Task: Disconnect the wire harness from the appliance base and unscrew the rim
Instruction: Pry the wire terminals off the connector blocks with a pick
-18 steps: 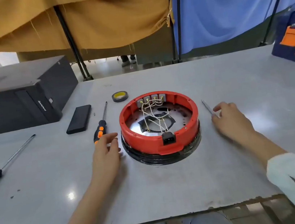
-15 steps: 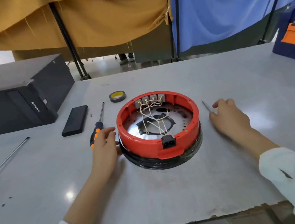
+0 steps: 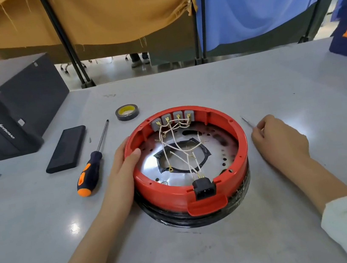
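Now the rim (image 3: 154,192) is gripped by the left hand (image 3: 124,167), a thin tool (image 3: 247,122) pinched by the right hand (image 3: 280,138); the base should be held steady.

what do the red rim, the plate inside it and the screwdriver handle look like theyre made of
Red rim: looks like moulded plastic, smooth with a dull sheen, ribs and screw holes formed into it.
Plate inside: seemingly polished metal, mirror-bright with glare and punched holes.
Screwdriver handle: probably plastic with rubbery grip, dark blue with orange inserts; the shaft looks like bare steel.
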Available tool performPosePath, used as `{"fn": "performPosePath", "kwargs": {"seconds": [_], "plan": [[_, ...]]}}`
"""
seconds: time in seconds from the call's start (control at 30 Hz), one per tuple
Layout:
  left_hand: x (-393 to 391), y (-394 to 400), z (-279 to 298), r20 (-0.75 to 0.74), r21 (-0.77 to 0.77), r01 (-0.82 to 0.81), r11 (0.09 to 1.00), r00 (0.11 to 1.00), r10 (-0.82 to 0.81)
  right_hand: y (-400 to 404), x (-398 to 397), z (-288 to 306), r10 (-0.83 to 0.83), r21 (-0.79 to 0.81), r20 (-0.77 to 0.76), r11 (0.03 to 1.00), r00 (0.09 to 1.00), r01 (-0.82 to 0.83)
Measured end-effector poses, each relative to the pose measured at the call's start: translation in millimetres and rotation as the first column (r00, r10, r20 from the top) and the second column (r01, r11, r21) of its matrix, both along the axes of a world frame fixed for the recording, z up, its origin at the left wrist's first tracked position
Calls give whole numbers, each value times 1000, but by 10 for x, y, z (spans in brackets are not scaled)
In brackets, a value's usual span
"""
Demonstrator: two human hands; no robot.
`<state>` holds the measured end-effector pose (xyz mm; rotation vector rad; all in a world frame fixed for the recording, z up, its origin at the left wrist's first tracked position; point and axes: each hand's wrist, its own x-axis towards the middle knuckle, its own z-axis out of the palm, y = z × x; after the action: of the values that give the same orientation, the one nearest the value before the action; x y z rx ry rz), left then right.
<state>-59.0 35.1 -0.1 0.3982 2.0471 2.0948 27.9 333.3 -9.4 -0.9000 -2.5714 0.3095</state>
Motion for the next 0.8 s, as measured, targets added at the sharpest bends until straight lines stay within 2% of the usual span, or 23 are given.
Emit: {"fn": "performPosePath", "kwargs": {"seconds": [0.1,0.17,0.33,0.4,0.63,0.8], "plan": [[-16,-17,-15,7,0,7,1000,1000,-7,14,16,18,64,-176,-115,981,991,-84],[-13,-20,-10,2,-17,10,1000,1000,-10,-14,19,46,121,-320,-252,926,960,-201],[23,-25,28,-12,-63,-22,998,1000,21,-126,36,139,155,-421,-509,813,847,-402],[54,-32,39,-16,-86,-29,996,999,28,-177,54,196,122,-498,-586,726,801,-475],[175,-88,131,-36,-142,-63,988,998,58,-318,130,308,124,-613,-660,481,741,-626],[107,-56,255,42,-219,-67,973,996,78,-327,150,324,157,-637,-671,379,725,-672]]}}
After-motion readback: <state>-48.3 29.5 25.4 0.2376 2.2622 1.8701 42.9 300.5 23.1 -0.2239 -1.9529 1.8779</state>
